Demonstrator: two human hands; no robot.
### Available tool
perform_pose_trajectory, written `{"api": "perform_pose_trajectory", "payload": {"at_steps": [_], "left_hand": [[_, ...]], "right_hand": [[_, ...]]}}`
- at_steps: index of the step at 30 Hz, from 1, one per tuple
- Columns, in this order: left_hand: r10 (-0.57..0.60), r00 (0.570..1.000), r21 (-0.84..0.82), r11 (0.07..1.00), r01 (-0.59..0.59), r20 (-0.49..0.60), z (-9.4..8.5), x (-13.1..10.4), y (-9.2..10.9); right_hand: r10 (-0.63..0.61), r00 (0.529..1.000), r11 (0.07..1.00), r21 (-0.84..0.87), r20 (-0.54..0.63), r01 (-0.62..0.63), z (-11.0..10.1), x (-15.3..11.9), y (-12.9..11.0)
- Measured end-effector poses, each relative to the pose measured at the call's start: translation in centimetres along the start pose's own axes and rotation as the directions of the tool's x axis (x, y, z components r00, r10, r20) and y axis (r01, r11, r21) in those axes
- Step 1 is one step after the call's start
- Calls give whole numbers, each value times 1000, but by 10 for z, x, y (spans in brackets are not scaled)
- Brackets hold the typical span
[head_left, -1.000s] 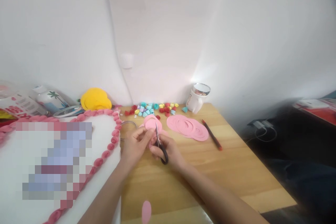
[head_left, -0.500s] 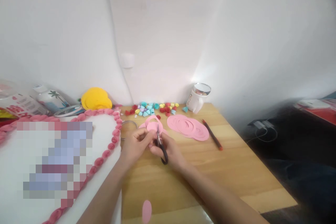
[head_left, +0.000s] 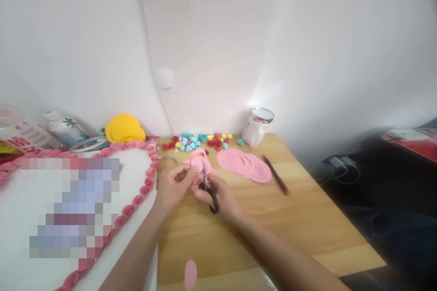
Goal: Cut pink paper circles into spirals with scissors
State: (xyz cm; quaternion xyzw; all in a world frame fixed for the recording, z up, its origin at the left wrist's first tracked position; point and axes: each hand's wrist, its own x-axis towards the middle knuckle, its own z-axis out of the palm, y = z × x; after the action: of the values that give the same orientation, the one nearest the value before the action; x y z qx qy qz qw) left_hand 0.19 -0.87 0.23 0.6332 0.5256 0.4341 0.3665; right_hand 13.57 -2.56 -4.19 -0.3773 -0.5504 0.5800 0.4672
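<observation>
My left hand [head_left: 175, 185] pinches a piece of pink paper [head_left: 198, 162] between thumb and fingers, and a narrow strip loops up from it. Wrapped round the black handles of a pair of scissors [head_left: 212, 201], my right hand [head_left: 220, 195] holds the blades pointing away from me, against the paper's right side. More pink paper shows below and behind my fingers, partly hidden. Right of my hands lies an overlapping pile of pink paper circles [head_left: 244, 163] with spiral cuts. One small pink oval [head_left: 190, 274] rests near the front of the wooden table.
Small rolled paper pieces [head_left: 194, 142] in several colours line the wall. A white mug [head_left: 256, 128] stands at the back; a dark pen [head_left: 276, 174] lies right of the circles. At left is a white board [head_left: 133, 232] edged with pink rolls, yellow paper [head_left: 124, 128] behind it.
The pink paper has turned slightly in my left hand, and its strip has swung to the right near the blade tips. My right hand with the scissors is almost unmoved.
</observation>
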Motion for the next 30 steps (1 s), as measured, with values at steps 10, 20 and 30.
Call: {"api": "perform_pose_trajectory", "payload": {"at_steps": [10, 20, 30], "left_hand": [[22, 997, 82, 996, -16, -71, 1, 0, -4], [69, 996, 158, 984, -77, 57, -2, 0, -2], [84, 995, 129, 988, -89, 47, -1, 0, -5]], "right_hand": [[42, 999, 999, 14, 24, -42, 1, -1, 3], [-34, 999, 999, 25, 17, 33, 2, 1, -5], [36, 998, 999, 20, -60, -35, 3, -1, 0]]}}
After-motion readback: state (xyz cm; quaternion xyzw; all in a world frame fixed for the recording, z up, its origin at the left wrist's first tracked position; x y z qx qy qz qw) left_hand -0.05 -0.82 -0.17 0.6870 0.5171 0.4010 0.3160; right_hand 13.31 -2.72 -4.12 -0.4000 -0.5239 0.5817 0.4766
